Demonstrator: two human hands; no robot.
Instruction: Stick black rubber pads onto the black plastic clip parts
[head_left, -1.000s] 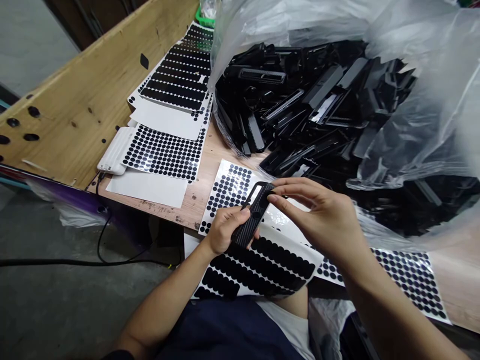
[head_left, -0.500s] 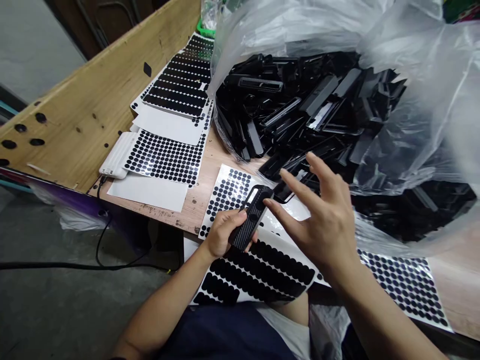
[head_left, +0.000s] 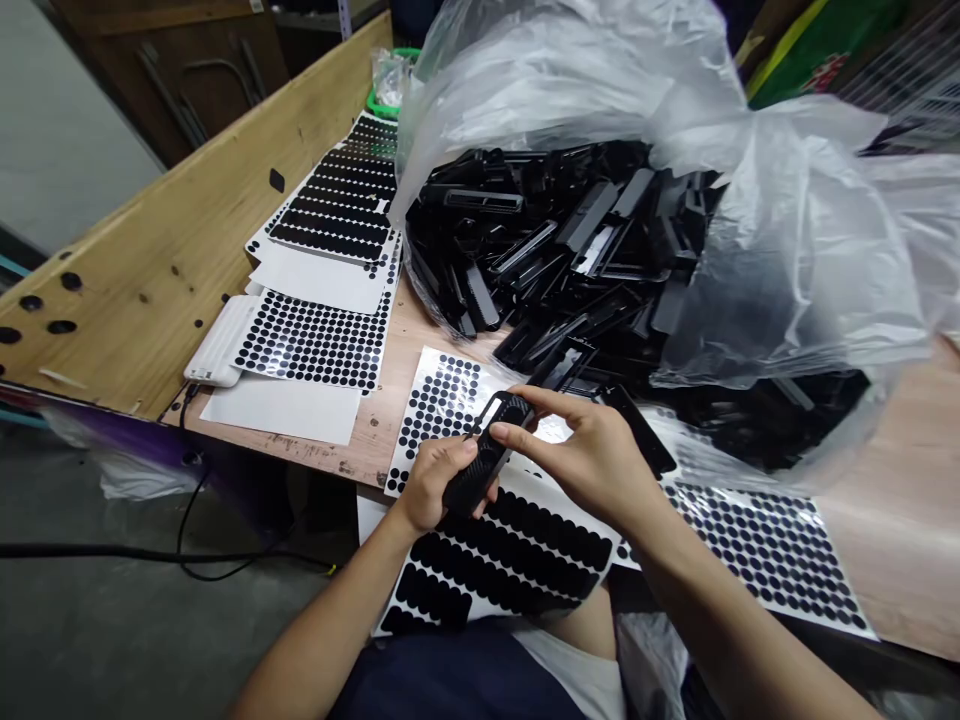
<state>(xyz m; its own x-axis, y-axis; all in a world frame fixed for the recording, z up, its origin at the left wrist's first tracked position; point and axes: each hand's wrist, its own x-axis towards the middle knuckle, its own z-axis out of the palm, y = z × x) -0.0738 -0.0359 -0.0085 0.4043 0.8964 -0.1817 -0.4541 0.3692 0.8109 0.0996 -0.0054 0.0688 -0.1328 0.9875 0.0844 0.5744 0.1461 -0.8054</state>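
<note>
My left hand (head_left: 435, 480) is wrapped round the lower end of a long black textured plastic part (head_left: 480, 462), held tilted above my lap. My right hand (head_left: 585, 455) has its fingers curled onto the part's upper end, thumb and fingertips pressing near the slot there. Under both hands lies a white sheet of large black round stickers (head_left: 517, 555), overhanging the table edge. Just behind the hands, a clear plastic bag (head_left: 780, 270) is piled with many similar black plastic parts (head_left: 570, 240).
More sticker sheets lie around: small dots at the left (head_left: 315, 340), larger dots further back (head_left: 341, 195), another at the right (head_left: 765, 545). A white ribbed device (head_left: 217, 342) with a cable sits by the wooden side board (head_left: 172, 240). Concrete floor lies to the left.
My right hand, spread open above the part half a second ago, has closed back onto its upper end. The left hand has kept hold of the part throughout.
</note>
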